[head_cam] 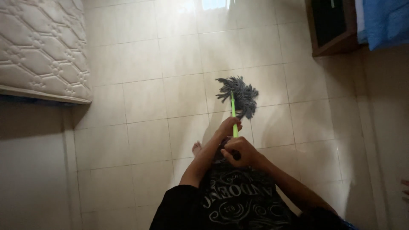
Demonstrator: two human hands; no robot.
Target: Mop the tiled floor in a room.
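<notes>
A mop with a grey string head (pixel 240 96) and a bright green handle (pixel 233 114) rests on the pale tiled floor (pixel 140 102) in front of me. My left hand (pixel 229 126) grips the green handle lower down, nearer the mop head. My right hand (pixel 238 151) is closed around the handle's upper part, close to my chest. Both arms reach forward over my dark printed shirt. A bare foot (pixel 196 148) shows on the tiles just left of my left forearm.
A white quilted mattress (pixel 40 51) lies at the upper left. A dark wooden piece of furniture (pixel 332 30) with blue cloth (pixel 385 21) stands at the upper right. A wall runs down the right side. Light glares on the tiles at the top.
</notes>
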